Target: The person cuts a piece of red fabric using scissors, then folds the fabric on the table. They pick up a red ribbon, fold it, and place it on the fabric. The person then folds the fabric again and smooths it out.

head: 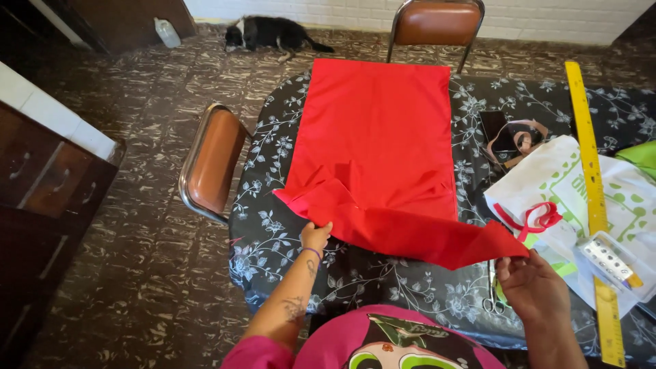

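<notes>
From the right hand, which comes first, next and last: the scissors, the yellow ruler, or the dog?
From the right hand, in the head view:
1. Scissors, just left of it on the table.
2. Yellow ruler, off to its right.
3. Dog, far away on the floor by the wall.
</notes>
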